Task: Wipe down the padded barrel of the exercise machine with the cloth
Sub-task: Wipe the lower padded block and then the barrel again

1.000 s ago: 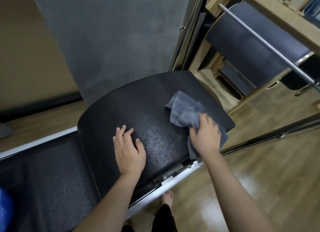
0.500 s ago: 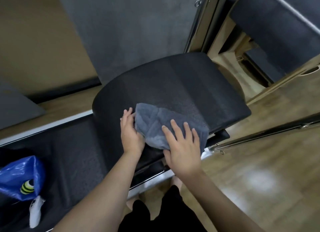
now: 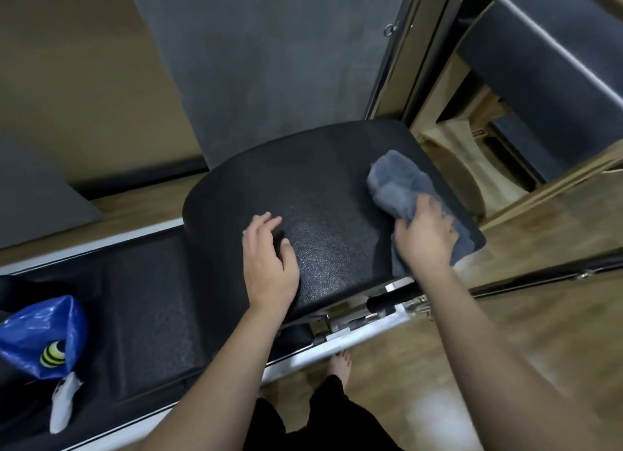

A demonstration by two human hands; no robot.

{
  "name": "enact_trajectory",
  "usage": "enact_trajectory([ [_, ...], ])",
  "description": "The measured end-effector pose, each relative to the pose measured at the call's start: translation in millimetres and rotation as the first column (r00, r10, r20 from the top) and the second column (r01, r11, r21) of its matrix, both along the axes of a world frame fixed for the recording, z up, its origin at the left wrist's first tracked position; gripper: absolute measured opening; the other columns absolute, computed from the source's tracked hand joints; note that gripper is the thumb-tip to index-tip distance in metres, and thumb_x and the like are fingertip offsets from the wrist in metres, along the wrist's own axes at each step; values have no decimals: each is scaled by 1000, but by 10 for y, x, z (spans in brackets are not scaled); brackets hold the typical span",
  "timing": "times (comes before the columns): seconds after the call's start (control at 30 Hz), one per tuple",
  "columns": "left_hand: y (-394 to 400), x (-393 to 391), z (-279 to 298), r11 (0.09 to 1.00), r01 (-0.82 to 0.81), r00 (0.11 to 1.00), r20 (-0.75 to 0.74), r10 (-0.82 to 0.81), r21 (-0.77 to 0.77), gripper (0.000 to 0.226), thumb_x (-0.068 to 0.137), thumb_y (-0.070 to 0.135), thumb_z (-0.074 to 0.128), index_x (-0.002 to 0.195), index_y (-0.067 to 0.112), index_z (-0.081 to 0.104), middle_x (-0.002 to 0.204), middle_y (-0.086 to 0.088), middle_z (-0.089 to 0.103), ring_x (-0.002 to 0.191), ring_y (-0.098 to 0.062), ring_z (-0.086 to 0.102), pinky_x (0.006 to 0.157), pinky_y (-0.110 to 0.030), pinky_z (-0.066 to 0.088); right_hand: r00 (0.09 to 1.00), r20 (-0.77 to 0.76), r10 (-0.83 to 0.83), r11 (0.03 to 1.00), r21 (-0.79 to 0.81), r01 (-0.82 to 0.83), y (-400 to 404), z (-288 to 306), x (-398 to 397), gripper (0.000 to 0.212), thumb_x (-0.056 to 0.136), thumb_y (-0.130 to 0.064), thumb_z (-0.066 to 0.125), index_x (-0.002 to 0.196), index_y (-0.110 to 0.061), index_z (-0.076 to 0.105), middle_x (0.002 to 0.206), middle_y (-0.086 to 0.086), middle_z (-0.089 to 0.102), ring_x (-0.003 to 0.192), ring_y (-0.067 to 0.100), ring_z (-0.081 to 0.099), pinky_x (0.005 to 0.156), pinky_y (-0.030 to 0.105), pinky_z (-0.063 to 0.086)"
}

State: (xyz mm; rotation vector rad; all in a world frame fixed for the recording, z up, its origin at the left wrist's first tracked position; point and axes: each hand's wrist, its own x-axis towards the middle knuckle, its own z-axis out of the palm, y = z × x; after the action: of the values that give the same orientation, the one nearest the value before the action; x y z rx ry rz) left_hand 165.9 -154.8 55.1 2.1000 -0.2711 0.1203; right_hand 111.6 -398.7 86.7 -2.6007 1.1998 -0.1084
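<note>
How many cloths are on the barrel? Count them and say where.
1. The grey cloth lies on the black barrel's right end, gripped by the right hand. None other shows.

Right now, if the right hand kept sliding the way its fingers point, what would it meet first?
Likely only more cloth and padded barrel: the right hand points up-left along the pad. Beyond the barrel's far edge the grey wall panel follows; depth is unclear.
</note>
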Motion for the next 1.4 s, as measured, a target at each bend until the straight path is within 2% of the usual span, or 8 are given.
enact_trajectory([
  [0.13,-241,-259,113,998,62,987,152,-59,-16,13,91,24,51,92,12,57,91,0,55,84,-20,51,75,-38,43,962,-48,268,954,-125,-272,620,-9,-387,66,78,-30,69,141,-26,49,150,6,48,129,43,47,103,57,40],
  [0.27,-452,-426,87,994,106,989,101,-104,-11,30,96,31,45,70,17,44,64,9,41,59,-14,42,54,-35,38,905,-66,421,898,-113,-426,628,-40,-651,67,82,-29,68,145,-28,44,155,4,42,140,38,40,112,57,36],
  [0.5,-605,-435,59,977,93,994,37,-102,190,42,94,40,44,61,26,24,49,6,26,47,-14,33,47,-30,29,997,4,74,994,81,-74,-706,-143,-195,49,90,-33,53,136,-21,44,140,13,51,124,43,48,103,53,41],
  [0.67,-633,-433,72,952,82,995,26,-94,295,42,93,42,44,59,25,26,47,6,28,45,-14,37,49,-27,23,974,-92,-208,936,268,226,-1306,-152,120,50,94,-35,52,139,-21,38,144,14,44,132,45,38,107,59,33],
  [0.93,-680,-452,27,920,53,986,125,-110,389,40,92,38,47,59,25,29,51,9,28,44,-18,40,45,-26,26,944,-14,328,941,-76,-328,-45,-98,-327,65,79,-31,66,141,-26,46,150,6,48,129,42,48,104,56,41],
  [1.07,-695,-451,9,922,37,983,152,-103,386,42,92,36,46,55,21,36,49,8,31,42,-19,41,43,-27,25,860,-7,510,860,14,-510,69,-54,-442,68,84,-30,64,148,-31,39,159,0,36,141,39,36,114,56,31],
  [1.27,-710,-443,9,904,39,984,143,-110,426,42,91,37,47,55,20,34,48,3,37,44,-21,45,43,-28,29,989,1,151,985,87,-150,-972,-165,87,52,92,-32,55,142,-26,43,149,6,45,128,38,46,105,49,38],
  [1.4,-694,-447,-15,881,50,985,120,-120,471,40,90,36,49,56,17,39,49,1,45,46,-22,49,44,-28,29,996,-10,-94,972,216,94,-1328,-168,622,44,96,-34,52,136,-20,42,145,11,44,131,42,41,105,56,36],
])
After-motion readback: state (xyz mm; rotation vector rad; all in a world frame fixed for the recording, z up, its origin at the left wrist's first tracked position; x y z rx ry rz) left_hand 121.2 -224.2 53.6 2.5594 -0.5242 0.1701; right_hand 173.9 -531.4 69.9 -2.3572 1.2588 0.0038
